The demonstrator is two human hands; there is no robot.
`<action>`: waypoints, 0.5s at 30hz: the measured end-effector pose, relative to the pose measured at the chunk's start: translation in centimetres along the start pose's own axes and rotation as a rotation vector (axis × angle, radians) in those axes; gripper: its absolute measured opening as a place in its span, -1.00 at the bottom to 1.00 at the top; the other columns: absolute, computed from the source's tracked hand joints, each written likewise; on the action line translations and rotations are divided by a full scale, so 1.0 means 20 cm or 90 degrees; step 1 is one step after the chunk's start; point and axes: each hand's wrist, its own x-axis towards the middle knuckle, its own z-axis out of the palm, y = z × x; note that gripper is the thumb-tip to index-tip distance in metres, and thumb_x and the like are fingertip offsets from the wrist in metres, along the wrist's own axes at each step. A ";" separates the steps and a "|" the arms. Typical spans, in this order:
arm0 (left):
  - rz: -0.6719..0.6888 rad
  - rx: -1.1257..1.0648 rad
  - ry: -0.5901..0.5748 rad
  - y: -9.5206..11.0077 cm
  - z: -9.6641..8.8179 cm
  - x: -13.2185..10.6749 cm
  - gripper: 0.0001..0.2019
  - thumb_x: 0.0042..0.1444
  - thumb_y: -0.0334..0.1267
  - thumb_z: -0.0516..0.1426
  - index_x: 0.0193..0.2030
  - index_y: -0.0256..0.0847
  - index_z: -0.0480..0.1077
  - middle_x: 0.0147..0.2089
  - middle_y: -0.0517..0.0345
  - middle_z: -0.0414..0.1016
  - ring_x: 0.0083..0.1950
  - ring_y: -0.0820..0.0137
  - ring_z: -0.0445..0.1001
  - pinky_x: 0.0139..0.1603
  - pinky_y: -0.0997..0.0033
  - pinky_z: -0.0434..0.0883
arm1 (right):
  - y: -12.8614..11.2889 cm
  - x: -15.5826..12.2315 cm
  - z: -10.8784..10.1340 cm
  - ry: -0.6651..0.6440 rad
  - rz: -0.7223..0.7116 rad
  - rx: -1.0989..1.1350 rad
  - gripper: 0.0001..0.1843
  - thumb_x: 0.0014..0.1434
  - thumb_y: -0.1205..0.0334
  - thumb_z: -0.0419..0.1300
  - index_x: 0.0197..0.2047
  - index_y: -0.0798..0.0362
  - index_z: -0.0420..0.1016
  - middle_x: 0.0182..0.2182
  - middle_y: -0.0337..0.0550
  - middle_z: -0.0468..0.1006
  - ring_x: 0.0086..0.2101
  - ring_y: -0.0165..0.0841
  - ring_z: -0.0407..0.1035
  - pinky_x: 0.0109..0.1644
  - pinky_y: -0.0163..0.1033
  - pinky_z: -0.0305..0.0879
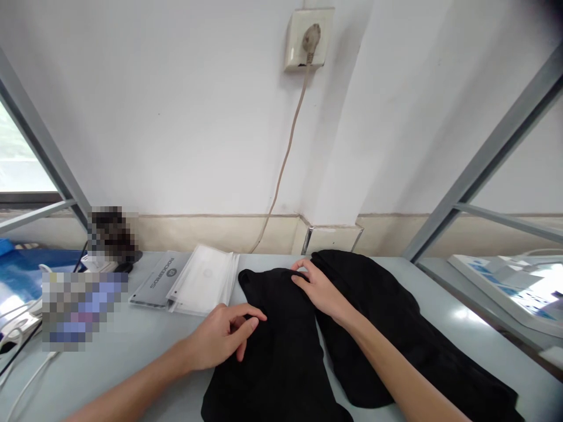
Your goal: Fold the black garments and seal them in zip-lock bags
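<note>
Two pieces of black fabric lie side by side on the pale table; their exact kind does not show. My left hand (226, 335) rests at the left edge of the nearer black fabric piece (281, 346). Its fingers are loosely bent, with a small gap between thumb and index finger and nothing visibly held. At the top edge of that same piece, my right hand (317, 288) has thumb and fingertips closed on the cloth. Under my right forearm, the second black fabric piece (378, 293) stretches toward the lower right.
A grey ROCKBROS package (153, 280) and clear plastic zip bags (204, 280) lie left of the fabric. Farther left are cables and a blurred-out object (83, 310). Behind, a cord (288, 146) hangs from a wall socket (310, 41). Grey metal posts (479, 158) flank the table (145, 346).
</note>
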 end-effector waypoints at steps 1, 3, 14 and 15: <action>0.017 0.033 0.046 -0.01 0.00 0.01 -0.61 0.49 0.01 -0.06 0.17 -0.07 0.49 -0.46 0.23 0.54 -0.46 0.39 0.44 -0.35 0.45 0.36 | -0.02 -0.01 0.00 -0.041 0.019 0.036 -0.72 0.24 -0.05 0.18 -0.12 -0.09 0.25 -0.37 -0.31 0.49 -0.48 -0.37 0.34 -0.43 -0.31 0.19; 0.072 0.144 0.159 -0.04 -0.01 0.03 -0.66 0.48 -0.04 -0.01 0.19 -0.04 0.47 -0.08 0.07 0.61 -0.08 0.25 0.54 0.01 0.25 0.45 | -0.06 -0.04 0.01 -0.103 0.052 0.081 -0.68 0.23 -0.07 0.22 -0.11 -0.11 0.23 -0.37 -0.34 0.47 -0.49 -0.39 0.33 -0.45 -0.33 0.17; 0.062 0.336 0.233 -0.18 -0.09 0.12 -0.66 0.49 -0.09 -0.04 0.12 -0.10 0.51 0.22 -0.03 0.54 0.20 0.02 0.32 0.19 -0.19 0.27 | -0.15 -0.10 0.04 -0.280 -0.009 0.091 -0.85 0.28 0.12 0.22 -0.23 -0.03 0.34 -0.32 -0.31 0.42 -0.43 -0.45 0.17 -0.36 -0.37 0.11; 0.068 0.321 0.232 -0.19 -0.08 0.12 -0.65 0.49 -0.08 -0.02 0.15 -0.10 0.51 0.20 -0.04 0.56 0.18 0.03 0.34 0.20 -0.18 0.27 | -0.14 -0.09 0.04 -0.272 -0.011 0.083 -0.89 0.28 0.15 0.20 -0.23 -0.03 0.37 -0.32 -0.30 0.43 -0.43 -0.44 0.19 -0.35 -0.36 0.12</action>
